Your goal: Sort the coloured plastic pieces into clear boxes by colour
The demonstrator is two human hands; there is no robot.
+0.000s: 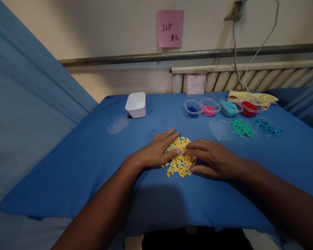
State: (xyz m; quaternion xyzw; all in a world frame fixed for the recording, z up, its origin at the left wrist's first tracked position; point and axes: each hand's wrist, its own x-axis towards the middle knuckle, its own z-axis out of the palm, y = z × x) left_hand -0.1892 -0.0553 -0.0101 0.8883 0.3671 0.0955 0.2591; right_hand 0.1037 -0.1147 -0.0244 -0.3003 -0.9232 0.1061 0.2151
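Observation:
A loose pile of small yellow, pale yellow and white plastic pieces [182,163] lies on the blue cloth [99,166]. My left hand [161,149] rests against the pile's left side, palm down, its fingers stretched out and the thumb reaching over the pieces. From the right, my right hand [211,158] touches the pile with its fingers extended and slightly apart. Neither hand is closed around a piece. Part of the pile is hidden under the fingers of both hands.
A white tub [136,105] stands at the back left beside a clear lid [119,125]. At the back right are clear containers of dark blue [193,111], pink [209,110], light blue [230,107] and red pieces [249,108]. Nearer are green [242,127] and teal pieces [267,127].

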